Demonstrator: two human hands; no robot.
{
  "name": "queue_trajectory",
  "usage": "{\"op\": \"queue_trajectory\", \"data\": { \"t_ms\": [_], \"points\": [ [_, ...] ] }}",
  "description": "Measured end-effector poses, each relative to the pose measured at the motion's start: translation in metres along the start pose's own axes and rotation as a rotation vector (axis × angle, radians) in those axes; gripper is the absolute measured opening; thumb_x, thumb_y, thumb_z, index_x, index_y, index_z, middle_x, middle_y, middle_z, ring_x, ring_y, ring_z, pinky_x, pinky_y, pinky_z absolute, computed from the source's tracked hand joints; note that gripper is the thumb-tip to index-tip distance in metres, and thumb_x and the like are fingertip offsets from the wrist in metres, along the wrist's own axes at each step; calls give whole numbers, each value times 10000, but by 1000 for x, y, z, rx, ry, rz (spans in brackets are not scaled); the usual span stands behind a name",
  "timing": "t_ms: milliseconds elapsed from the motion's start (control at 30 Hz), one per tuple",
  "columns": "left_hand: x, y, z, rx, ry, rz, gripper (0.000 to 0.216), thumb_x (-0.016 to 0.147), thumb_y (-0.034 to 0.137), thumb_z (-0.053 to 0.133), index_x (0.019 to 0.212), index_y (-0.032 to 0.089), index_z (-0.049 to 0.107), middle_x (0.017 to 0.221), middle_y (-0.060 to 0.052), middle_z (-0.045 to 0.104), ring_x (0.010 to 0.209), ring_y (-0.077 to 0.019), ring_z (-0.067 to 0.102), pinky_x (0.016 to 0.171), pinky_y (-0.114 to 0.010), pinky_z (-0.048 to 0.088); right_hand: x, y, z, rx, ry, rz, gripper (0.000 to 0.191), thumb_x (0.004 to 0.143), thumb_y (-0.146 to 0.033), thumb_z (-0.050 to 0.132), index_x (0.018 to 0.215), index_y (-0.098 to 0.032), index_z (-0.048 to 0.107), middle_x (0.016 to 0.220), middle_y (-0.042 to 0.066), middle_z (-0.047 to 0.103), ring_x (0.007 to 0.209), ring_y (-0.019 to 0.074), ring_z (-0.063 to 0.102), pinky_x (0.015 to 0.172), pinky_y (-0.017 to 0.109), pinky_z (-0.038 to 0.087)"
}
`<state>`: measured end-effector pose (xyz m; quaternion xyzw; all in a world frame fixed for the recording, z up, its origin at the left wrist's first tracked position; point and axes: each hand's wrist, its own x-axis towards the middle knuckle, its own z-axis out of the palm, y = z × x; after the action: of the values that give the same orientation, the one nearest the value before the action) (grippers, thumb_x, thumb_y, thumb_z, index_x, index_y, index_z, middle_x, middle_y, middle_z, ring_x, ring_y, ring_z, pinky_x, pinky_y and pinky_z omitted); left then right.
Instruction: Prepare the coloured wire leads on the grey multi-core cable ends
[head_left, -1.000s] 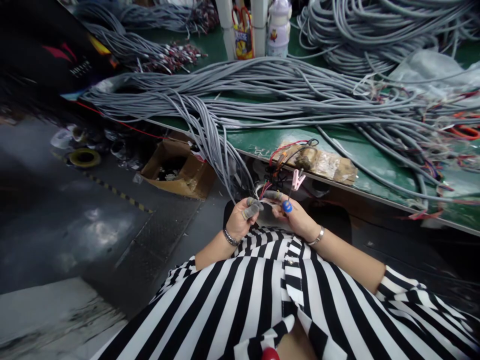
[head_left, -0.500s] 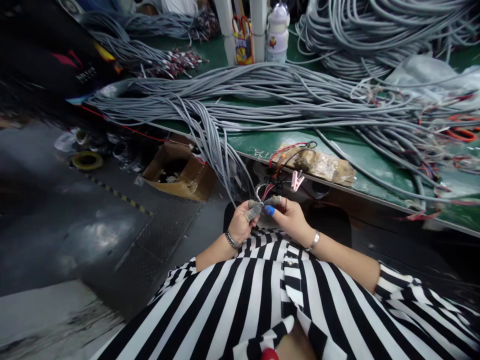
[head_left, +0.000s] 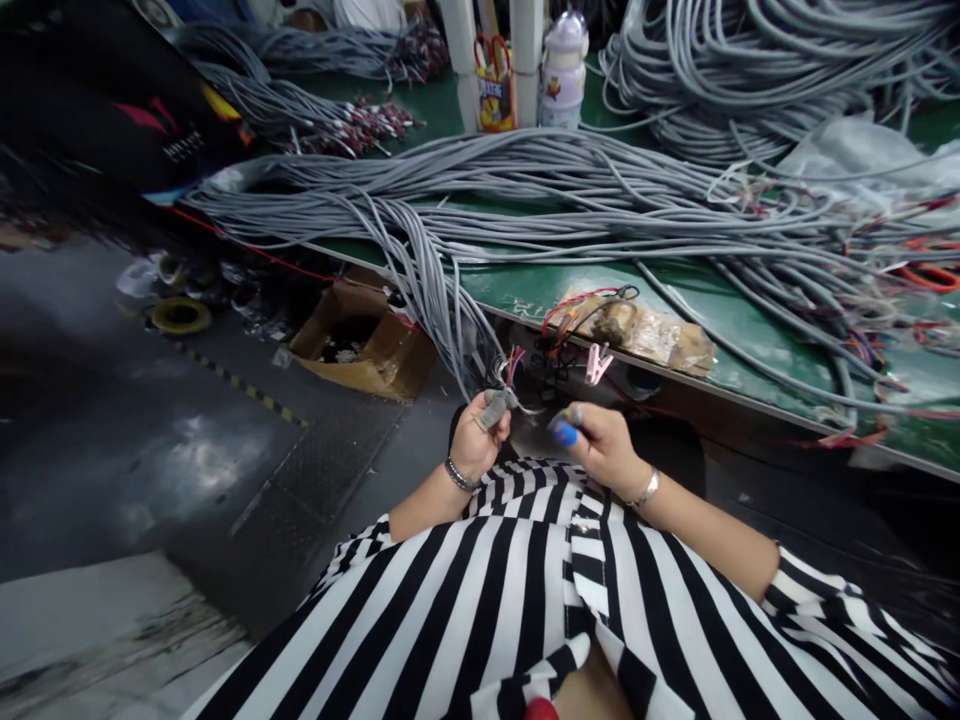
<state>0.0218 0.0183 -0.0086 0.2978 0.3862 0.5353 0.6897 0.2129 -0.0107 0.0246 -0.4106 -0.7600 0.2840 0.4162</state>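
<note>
My left hand (head_left: 480, 432), its thumb wrapped in grey tape, is closed on the end of a grey cable. Thin coloured wires (head_left: 514, 365) fan out above its fingertips, and a pale strand points right. To the right, apart from the cable end, my right hand (head_left: 596, 440) is closed in a pinch, with a blue cover on one digit. What its fingers hold, if anything, is too small to make out. A bundle of grey cables (head_left: 431, 290) hangs over the bench edge down toward my left hand.
Long grey cables (head_left: 525, 160) lie across the green bench (head_left: 517, 290). At its edge are a taped wooden block (head_left: 660, 335) and a pink clip (head_left: 598, 364). A cardboard box (head_left: 360, 350) stands on the floor at left. Orange-handled scissors (head_left: 930, 275) lie at right.
My right hand has moved right, away from my left hand and the cable end. The coloured wires now stand free above my left fingertips. The view has shifted slightly.
</note>
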Motion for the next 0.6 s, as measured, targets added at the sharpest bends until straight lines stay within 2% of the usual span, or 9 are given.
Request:
{"op": "queue_trajectory", "data": {
  "t_ms": [67,133,200,267,367,433,500,600],
  "points": [
    [-3,-2,1,34,-18,-12,330,680,423,752,759,153,579,484,52,488,390,-42,374,392,-169,254,2,2,-1,23,98,196,225,903,-384,526,868,-184,624,767,45,641,666,148,571,629,267,439],
    [-6,-5,2,77,-36,-34,337,678,432,753,755,149,586,485,50,493,392,-42,380,386,-166,256,6,3,1,71,92,315,286,852,-438,593,996,-192,617,847,51,656,686,160,573,635,283,449],
    [-9,-8,4,114,-54,-57,352,663,440,763,749,149,584,490,48,506,398,-45,396,381,-162,263,12,3,5,118,53,364,349,814,-463,630,1041,-198,604,872,48,657,658,154,553,608,283,441],
    [-11,-9,5,142,-68,-69,369,646,450,774,740,151,579,481,51,509,394,-46,405,378,-160,270,16,3,9,106,26,355,284,826,-439,615,972,-196,613,828,39,649,645,149,539,602,278,429],
    [-12,-10,7,170,-62,-70,375,648,457,772,722,154,564,458,60,500,373,-41,391,374,-159,266,18,2,12,-100,-6,227,157,869,-317,534,849,-182,611,756,47,617,675,160,538,634,280,410],
    [-12,-8,8,177,-28,-66,369,657,450,767,710,155,552,459,61,502,366,-38,384,368,-158,253,15,1,13,-297,-82,86,122,857,-236,508,832,-169,608,772,67,609,684,164,525,623,278,382],
    [-11,-5,9,172,14,-54,359,655,433,771,712,151,556,469,60,505,366,-33,377,365,-156,240,11,1,14,-421,-237,-82,106,836,-177,501,823,-165,605,775,69,600,674,157,507,601,269,350],
    [-7,0,10,148,55,-11,344,645,407,778,717,149,563,478,59,508,370,-29,371,370,-152,243,6,2,13,-382,-471,-280,124,849,-166,490,780,-173,592,739,46,582,623,135,477,579,260,330]
  ]
}}
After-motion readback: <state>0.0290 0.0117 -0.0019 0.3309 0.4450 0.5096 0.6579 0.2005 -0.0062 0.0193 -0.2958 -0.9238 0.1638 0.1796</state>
